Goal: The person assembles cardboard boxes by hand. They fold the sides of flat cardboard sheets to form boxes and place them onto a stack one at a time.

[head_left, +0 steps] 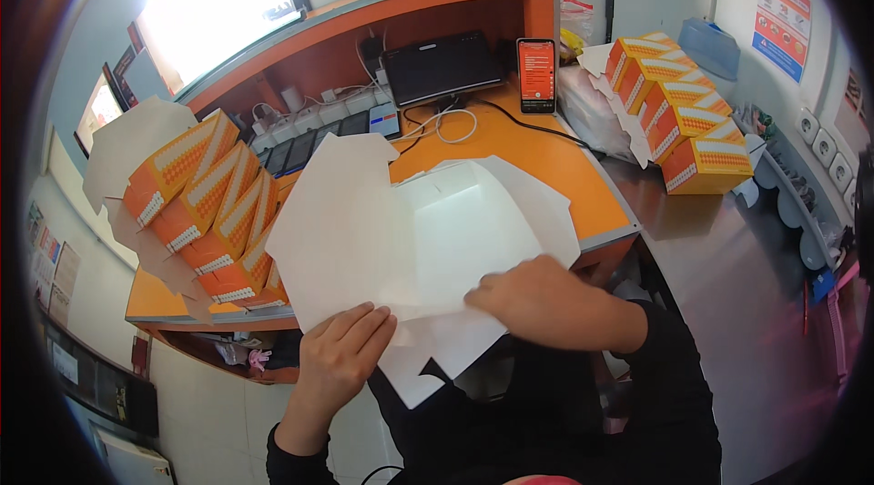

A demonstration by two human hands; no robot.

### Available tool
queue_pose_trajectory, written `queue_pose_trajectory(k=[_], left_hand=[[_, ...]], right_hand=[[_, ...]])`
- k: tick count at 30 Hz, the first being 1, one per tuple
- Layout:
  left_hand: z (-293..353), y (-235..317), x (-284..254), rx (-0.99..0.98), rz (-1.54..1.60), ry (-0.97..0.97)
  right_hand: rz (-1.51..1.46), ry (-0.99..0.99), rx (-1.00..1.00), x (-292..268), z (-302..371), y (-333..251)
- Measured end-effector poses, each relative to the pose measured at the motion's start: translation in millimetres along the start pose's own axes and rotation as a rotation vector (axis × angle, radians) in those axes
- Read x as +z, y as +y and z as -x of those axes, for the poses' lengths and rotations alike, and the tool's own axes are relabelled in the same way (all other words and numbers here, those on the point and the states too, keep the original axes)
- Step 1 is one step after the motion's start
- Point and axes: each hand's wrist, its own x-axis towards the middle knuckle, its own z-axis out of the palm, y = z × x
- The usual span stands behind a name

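Observation:
A partly folded cardboard box (473,239) with a white inside leans over the near edge of the orange desk, its large flap spread to the left. My left hand (344,350) holds the near left edge of this box, fingers laid over the white card and pressed together. At the near right side, my right hand (537,301) is closed on the box's edge, its fingertips curled inside and slightly blurred. A notched flap (423,376) hangs down between my hands toward my lap. The thumbs are mostly hidden.
Folded orange and yellow boxes stand nested in a row (205,203) on the left, and another row (683,112) stands at the right. Behind the box are a dark monitor (442,66), a propped phone (537,75) and cables. A metal counter (710,285) runs along the right.

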Motion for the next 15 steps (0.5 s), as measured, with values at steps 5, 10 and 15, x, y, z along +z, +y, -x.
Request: queue_pose_trajectory(k=[5, 10, 15], left_hand=[[4.1, 4.0, 2.9, 0.101, -0.029, 0.063], [-15.7, 14.3, 4.6, -0.5, 0.087, 0.002], [-27.2, 19.8, 5.0, -0.397, 0.074, 0.001]], right_hand=[[-0.165, 0.076, 0.181, -0.4, 1.4, 13.3], [-0.266, 0.356, 0.124, 22.9, -18.0, -0.7], [-0.22, 0.179, 0.202, 35.2, -33.1, -9.4]])
